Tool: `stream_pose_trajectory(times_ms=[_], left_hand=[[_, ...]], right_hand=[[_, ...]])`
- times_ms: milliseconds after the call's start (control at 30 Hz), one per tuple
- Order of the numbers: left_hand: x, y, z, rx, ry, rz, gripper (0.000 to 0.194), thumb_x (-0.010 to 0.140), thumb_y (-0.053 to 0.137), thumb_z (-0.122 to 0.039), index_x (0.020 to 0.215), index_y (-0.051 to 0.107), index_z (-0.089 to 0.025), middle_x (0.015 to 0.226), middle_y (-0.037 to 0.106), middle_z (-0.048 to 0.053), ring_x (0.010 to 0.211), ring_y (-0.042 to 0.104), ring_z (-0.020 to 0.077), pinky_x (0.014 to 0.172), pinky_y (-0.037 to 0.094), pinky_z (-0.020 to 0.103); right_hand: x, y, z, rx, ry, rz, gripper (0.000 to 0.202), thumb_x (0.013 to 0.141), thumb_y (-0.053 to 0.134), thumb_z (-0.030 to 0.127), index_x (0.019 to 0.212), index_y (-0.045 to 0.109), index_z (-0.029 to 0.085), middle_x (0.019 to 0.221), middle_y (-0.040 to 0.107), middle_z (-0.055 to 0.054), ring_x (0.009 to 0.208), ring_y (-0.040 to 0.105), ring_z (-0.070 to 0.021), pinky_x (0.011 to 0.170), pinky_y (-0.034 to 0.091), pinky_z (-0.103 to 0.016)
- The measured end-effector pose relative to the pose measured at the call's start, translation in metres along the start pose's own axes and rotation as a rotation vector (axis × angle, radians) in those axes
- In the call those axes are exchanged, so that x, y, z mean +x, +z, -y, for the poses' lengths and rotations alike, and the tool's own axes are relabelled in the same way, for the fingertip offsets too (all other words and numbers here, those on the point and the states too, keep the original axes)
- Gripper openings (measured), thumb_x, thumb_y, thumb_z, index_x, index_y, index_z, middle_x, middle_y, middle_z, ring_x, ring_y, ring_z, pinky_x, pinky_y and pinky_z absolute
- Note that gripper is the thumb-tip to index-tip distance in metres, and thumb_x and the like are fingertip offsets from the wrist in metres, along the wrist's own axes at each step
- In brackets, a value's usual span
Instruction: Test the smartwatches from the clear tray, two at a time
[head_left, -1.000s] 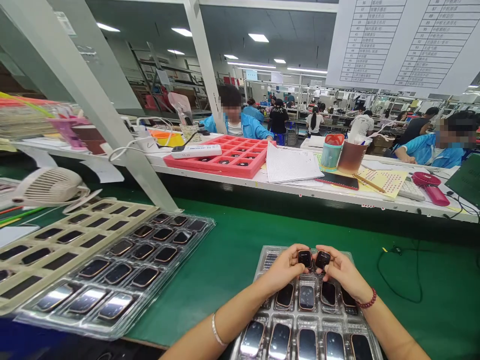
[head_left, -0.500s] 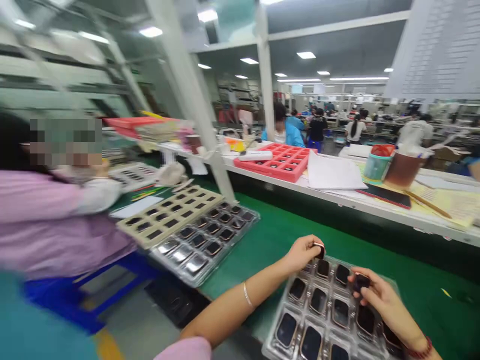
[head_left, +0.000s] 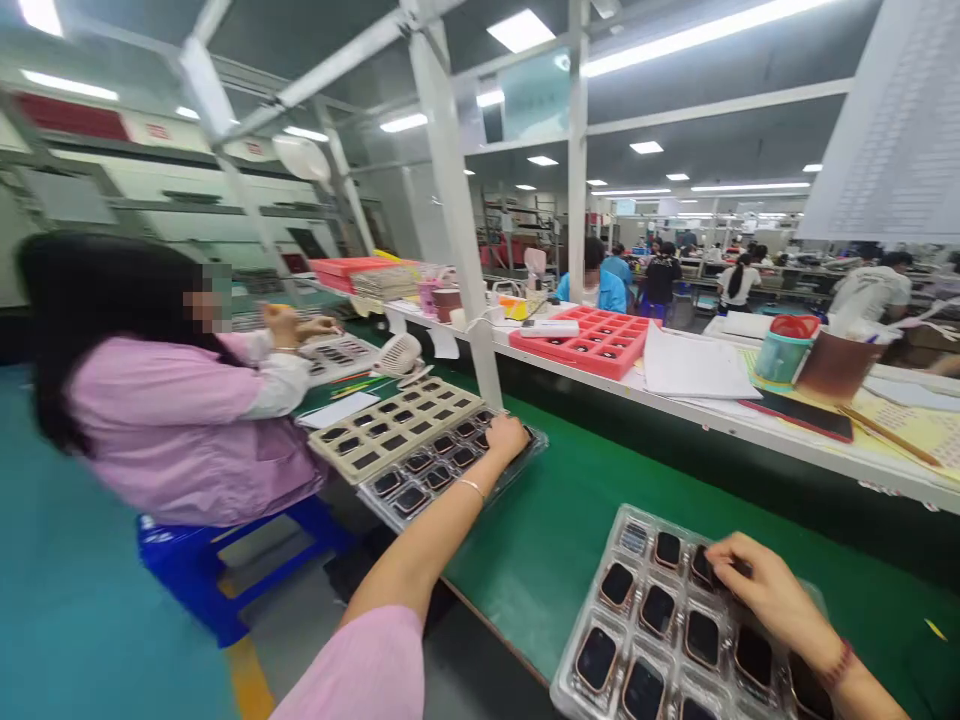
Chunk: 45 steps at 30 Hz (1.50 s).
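Observation:
My left hand [head_left: 508, 438] reaches to the back right corner of the left clear plastic tray [head_left: 390, 515], fingers curled down; whatever they grip is hidden. Smartwatches [head_left: 411, 498] with dark faces and gold-toned rims fill pockets there. My right hand [head_left: 776, 595] is over the near clear tray [head_left: 574, 655], thumb and fingers closed around a dark smartwatch [head_left: 741, 566], mostly covered. More smartwatches [head_left: 703, 637] lie face up in this tray's pockets. Its back left pocket [head_left: 634, 538] holds no watch.
A beige tray [head_left: 341, 468] with dark pieces adjoins the left clear tray. On the shelf ahead are a red compartment tray [head_left: 630, 362], papers [head_left: 694, 365], a phone [head_left: 799, 415] and cups [head_left: 832, 368]. A co-worker in pink [head_left: 180, 400] sits at left; a white post [head_left: 469, 250] rises by the bench.
My left hand has carried a smartwatch from the near tray leftward to the left clear tray. My right hand stays over the near tray. The view has shifted left.

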<state>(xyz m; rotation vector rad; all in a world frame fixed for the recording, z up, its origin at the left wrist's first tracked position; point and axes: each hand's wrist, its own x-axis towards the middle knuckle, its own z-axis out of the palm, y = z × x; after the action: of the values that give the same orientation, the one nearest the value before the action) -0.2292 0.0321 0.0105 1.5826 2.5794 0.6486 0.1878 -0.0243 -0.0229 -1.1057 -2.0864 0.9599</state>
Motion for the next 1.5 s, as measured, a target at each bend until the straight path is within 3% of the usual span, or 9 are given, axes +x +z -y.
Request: stream_pose_trajectory(times_ms=[133, 300, 467, 667, 867, 1000, 1133, 1333, 1500], left_hand=[[-0.016, 0.019, -0.038, -0.046, 0.206, 0.043, 0.036, 0.082, 0.048, -0.023, 0.116, 0.050, -0.011, 0.127, 0.044, 0.017, 0.118, 0.039, 0.0303, 0.097, 0.032, 0.046], [-0.069, 0.049, -0.100, -0.188, 0.656, 0.282, 0.022, 0.079, 0.048, -0.018, 0.091, 0.065, -0.022, 0.107, 0.062, 0.001, 0.105, 0.052, 0.0162, 0.094, 0.035, 0.025], [-0.118, 0.066, -0.131, -0.239, 0.902, 0.421, 0.013, 0.072, 0.057, -0.023, 0.083, 0.066, -0.024, 0.113, 0.060, 0.002, 0.109, 0.050, 0.0209, 0.095, 0.034, 0.033], [-0.136, 0.067, -0.136, -0.261, 0.983, 0.468, 0.023, 0.062, 0.068, -0.031, 0.079, 0.060, -0.019, 0.115, 0.056, 0.010, 0.114, 0.042, 0.0306, 0.094, 0.030, 0.043], [-0.154, 0.064, -0.155, -0.678, 0.766, 0.584, 0.011, 0.071, 0.054, -0.021, 0.082, 0.054, -0.020, 0.073, 0.059, 0.000, 0.069, 0.055, 0.0154, 0.067, 0.040, 0.027], [-0.157, 0.073, -0.170, -1.159, 0.421, 0.721, 0.016, 0.073, 0.052, -0.021, 0.088, 0.053, -0.017, 0.073, 0.058, 0.000, 0.050, 0.048, 0.0067, 0.050, 0.036, 0.020], [-0.153, 0.086, -0.169, -1.322, 0.197, 0.879, 0.036, 0.071, 0.060, -0.026, 0.105, 0.054, -0.014, 0.083, 0.063, 0.005, 0.049, 0.050, 0.0054, 0.043, 0.030, 0.017], [-0.153, 0.084, -0.158, -1.430, 0.150, 1.144, 0.053, 0.075, 0.061, -0.034, 0.124, 0.048, -0.018, 0.091, 0.062, 0.008, 0.066, 0.060, 0.0115, 0.050, 0.039, 0.019], [-0.154, 0.078, -0.156, -1.439, 0.237, 1.241, 0.057, 0.071, 0.066, -0.037, 0.123, 0.048, -0.020, 0.091, 0.058, 0.005, 0.063, 0.059, 0.0100, 0.047, 0.038, 0.017]], right_hand=[[0.047, 0.037, 0.032, -0.212, 0.006, -0.064, 0.016, 0.078, 0.049, 0.025, 0.080, 0.063, 0.018, 0.075, 0.067, -0.005, 0.070, 0.061, -0.0202, 0.064, 0.046, -0.030], [0.065, 0.073, 0.043, -0.373, 0.007, -0.037, 0.016, 0.079, 0.050, 0.019, 0.080, 0.067, 0.018, 0.082, 0.066, -0.005, 0.078, 0.061, -0.0184, 0.071, 0.043, -0.026], [0.035, 0.036, 0.034, -0.567, 0.052, -0.030, 0.020, 0.081, 0.048, 0.023, 0.073, 0.066, 0.020, 0.082, 0.062, -0.007, 0.083, 0.057, -0.0233, 0.071, 0.042, -0.031], [0.002, 0.007, 0.015, -0.683, 0.107, -0.024, 0.012, 0.076, 0.057, 0.024, 0.083, 0.063, 0.017, 0.105, 0.058, -0.013, 0.102, 0.048, -0.0289, 0.086, 0.039, -0.038], [0.001, 0.009, 0.009, -0.431, 0.076, -0.025, 0.010, 0.067, 0.063, 0.020, 0.074, 0.056, 0.018, 0.125, 0.049, -0.013, 0.125, 0.030, -0.0325, 0.099, 0.028, -0.047], [0.003, 0.005, 0.001, 0.172, 0.108, -0.073, 0.010, 0.072, 0.056, 0.019, 0.074, 0.047, 0.021, 0.093, 0.064, -0.005, 0.088, 0.061, -0.0222, 0.073, 0.047, -0.035], [-0.003, -0.004, -0.012, 0.580, 0.292, -0.107, 0.018, 0.078, 0.058, 0.031, 0.088, 0.049, 0.019, 0.079, 0.067, -0.003, 0.054, 0.061, -0.0126, 0.045, 0.044, -0.021], [-0.013, -0.019, -0.017, 0.956, 0.330, -0.031, 0.040, 0.080, 0.060, 0.032, 0.118, 0.052, 0.021, 0.111, 0.062, -0.010, 0.079, 0.066, -0.0156, 0.059, 0.055, -0.024], [-0.017, -0.019, -0.018, 1.007, 0.289, 0.032, 0.043, 0.076, 0.068, 0.031, 0.116, 0.055, 0.021, 0.106, 0.063, -0.008, 0.069, 0.064, -0.0114, 0.056, 0.054, -0.020]])
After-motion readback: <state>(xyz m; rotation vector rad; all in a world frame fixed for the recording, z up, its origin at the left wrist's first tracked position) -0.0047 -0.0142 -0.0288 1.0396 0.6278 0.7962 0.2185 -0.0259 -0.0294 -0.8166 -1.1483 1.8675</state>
